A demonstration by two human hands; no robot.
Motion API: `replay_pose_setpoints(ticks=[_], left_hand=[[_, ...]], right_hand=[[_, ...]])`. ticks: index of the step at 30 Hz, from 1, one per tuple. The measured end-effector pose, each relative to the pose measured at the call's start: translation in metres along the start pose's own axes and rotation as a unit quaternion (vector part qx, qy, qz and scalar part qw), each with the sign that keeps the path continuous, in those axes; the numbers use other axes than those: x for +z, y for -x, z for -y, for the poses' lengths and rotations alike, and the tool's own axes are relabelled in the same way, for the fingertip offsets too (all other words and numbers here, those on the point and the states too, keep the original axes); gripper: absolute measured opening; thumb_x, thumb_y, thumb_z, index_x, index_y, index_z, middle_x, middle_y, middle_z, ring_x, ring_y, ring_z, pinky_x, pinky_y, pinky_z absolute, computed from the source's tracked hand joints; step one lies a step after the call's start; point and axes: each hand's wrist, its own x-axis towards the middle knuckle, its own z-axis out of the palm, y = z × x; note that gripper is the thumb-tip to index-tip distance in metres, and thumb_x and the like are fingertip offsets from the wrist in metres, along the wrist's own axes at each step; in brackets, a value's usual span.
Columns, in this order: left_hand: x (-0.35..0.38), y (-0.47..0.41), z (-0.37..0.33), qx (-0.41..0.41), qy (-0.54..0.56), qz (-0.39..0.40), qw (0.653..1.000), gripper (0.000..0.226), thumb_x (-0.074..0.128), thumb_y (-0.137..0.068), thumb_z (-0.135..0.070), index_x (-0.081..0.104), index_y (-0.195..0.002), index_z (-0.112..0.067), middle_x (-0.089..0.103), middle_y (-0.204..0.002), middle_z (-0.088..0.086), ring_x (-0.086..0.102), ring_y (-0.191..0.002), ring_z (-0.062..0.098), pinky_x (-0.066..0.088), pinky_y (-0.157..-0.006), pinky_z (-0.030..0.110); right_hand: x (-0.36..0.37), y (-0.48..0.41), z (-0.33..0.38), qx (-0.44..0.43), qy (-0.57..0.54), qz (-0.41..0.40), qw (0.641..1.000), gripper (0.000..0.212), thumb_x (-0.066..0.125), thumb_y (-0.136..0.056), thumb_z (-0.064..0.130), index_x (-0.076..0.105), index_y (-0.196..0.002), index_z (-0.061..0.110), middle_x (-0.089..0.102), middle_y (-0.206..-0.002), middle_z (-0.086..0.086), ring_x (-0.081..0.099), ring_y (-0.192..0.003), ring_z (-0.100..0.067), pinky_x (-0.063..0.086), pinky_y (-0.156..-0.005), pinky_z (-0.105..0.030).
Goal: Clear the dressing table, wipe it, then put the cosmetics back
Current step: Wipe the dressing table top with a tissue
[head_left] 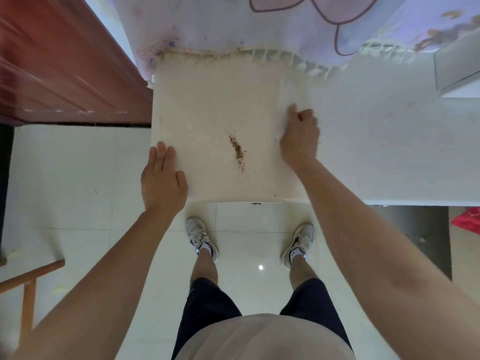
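a white dressing table [376,152] with a smooth, flat top runs off to the right, over a floor [78,178] of glossy pale tiles. on its left end lies a cream cloth [220,100], matte, roughly square, reaching the table's front edge. a thin streak of brown crumbs [237,152] sits near the cloth's middle. the left hand [162,183] lies flat with straight fingers on the cloth's left edge, holding nothing. the right hand [300,139] rests on the cloth's right edge with fingers curled; whether it pinches the fabric i cannot tell. behind hangs a thin curtain [259,27] with a flower outline and a fringed hem touching the cloth's far edge. a red-brown wooden cabinet [65,68] stands at the left, a wooden chair [28,281] lower left, something red [467,219] on the floor under the table at right. white sneakers [201,237] stand just before the table.
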Motion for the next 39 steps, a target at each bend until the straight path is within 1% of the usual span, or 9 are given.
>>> replay_pose_setpoints(ticks=[8,12,15,21,25,30,32,36,39], left_hand=[[-0.002,-0.001,0.003,0.012,-0.024,0.019,0.999,0.068,0.02,-0.087,-0.03,0.033,-0.147,-0.001,0.025,-0.157,0.017,0.021,-0.146,0.034,0.033,-0.112,0.048],[0.0,-0.001,0.001,0.006,-0.026,0.023,0.999,0.066,0.02,-0.088,-0.029,0.033,-0.147,-0.002,0.026,-0.157,0.018,0.022,-0.145,0.035,0.034,-0.111,0.049],[0.003,-0.001,-0.001,0.002,-0.023,0.014,1.0,0.065,0.023,-0.088,-0.028,0.033,-0.146,-0.001,0.026,-0.157,0.018,0.022,-0.145,0.036,0.031,-0.112,0.05],[0.006,0.001,-0.001,0.001,-0.025,0.003,1.0,0.063,0.026,-0.088,-0.024,0.03,-0.147,-0.002,0.024,-0.158,0.017,0.019,-0.146,0.035,0.031,-0.11,0.051],[0.008,0.003,-0.005,-0.012,-0.017,-0.004,1.0,0.063,0.029,-0.088,-0.022,0.028,-0.149,-0.004,0.021,-0.159,0.015,0.017,-0.147,0.032,0.027,-0.112,0.051],[0.004,0.002,-0.004,-0.009,-0.027,0.002,1.0,0.067,0.025,-0.087,-0.028,0.027,-0.15,-0.005,0.02,-0.16,0.015,0.015,-0.148,0.031,0.026,-0.114,0.049],[0.004,0.003,-0.005,-0.007,-0.024,-0.001,1.0,0.066,0.026,-0.087,-0.027,0.028,-0.149,-0.005,0.021,-0.159,0.015,0.017,-0.147,0.032,0.026,-0.114,0.049],[0.005,0.002,-0.004,-0.005,-0.028,0.001,1.0,0.066,0.026,-0.087,-0.027,0.029,-0.148,-0.003,0.023,-0.158,0.017,0.018,-0.147,0.033,0.027,-0.114,0.049],[0.004,0.001,-0.001,0.003,-0.036,0.005,0.999,0.066,0.025,-0.088,-0.028,0.027,-0.149,-0.003,0.021,-0.159,0.017,0.017,-0.147,0.033,0.027,-0.115,0.048]], right_hand=[[0.025,0.024,0.091,-0.197,0.0,0.045,0.979,0.065,0.054,-0.081,0.009,0.039,-0.144,0.014,0.046,-0.122,-0.011,0.047,-0.108,-0.033,0.034,-0.088,-0.039],[0.005,0.034,0.03,-0.093,-0.135,-0.088,0.983,0.059,0.044,-0.084,-0.005,0.045,-0.143,0.002,0.051,-0.113,-0.023,0.052,-0.098,-0.039,0.044,-0.089,-0.044],[-0.009,0.063,-0.043,-0.009,-0.119,-0.132,0.984,0.053,0.041,-0.092,-0.002,0.04,-0.145,0.0,0.049,-0.114,-0.024,0.05,-0.099,-0.039,0.044,-0.091,-0.045],[-0.004,0.122,-0.101,0.134,-0.022,-0.049,0.99,0.066,0.054,-0.085,0.002,0.034,-0.147,-0.003,0.047,-0.12,-0.028,0.048,-0.102,-0.044,0.039,-0.089,-0.048],[0.021,0.133,-0.034,0.046,0.008,-0.024,0.999,0.074,0.067,-0.076,0.011,0.039,-0.141,-0.007,0.052,-0.108,-0.023,0.052,-0.088,-0.038,0.044,-0.075,-0.044],[0.017,0.116,0.047,-0.068,-0.103,0.037,0.992,0.069,0.054,-0.085,0.0,0.028,-0.149,-0.003,0.046,-0.122,-0.022,0.047,-0.104,-0.037,0.037,-0.091,-0.039],[0.003,0.099,0.043,-0.079,-0.159,-0.029,0.984,0.062,0.049,-0.085,-0.007,0.036,-0.145,-0.005,0.05,-0.116,-0.024,0.05,-0.099,-0.04,0.04,-0.088,-0.04],[-0.023,0.062,-0.031,0.048,-0.178,-0.156,0.97,0.054,0.043,-0.094,-0.001,0.036,-0.147,0.001,0.048,-0.119,-0.021,0.051,-0.102,-0.034,0.042,-0.094,-0.038],[-0.029,0.055,-0.091,0.193,-0.157,-0.161,0.955,0.053,0.039,-0.098,0.003,0.034,-0.15,0.007,0.044,-0.123,-0.012,0.046,-0.104,-0.022,0.037,-0.098,-0.035]])
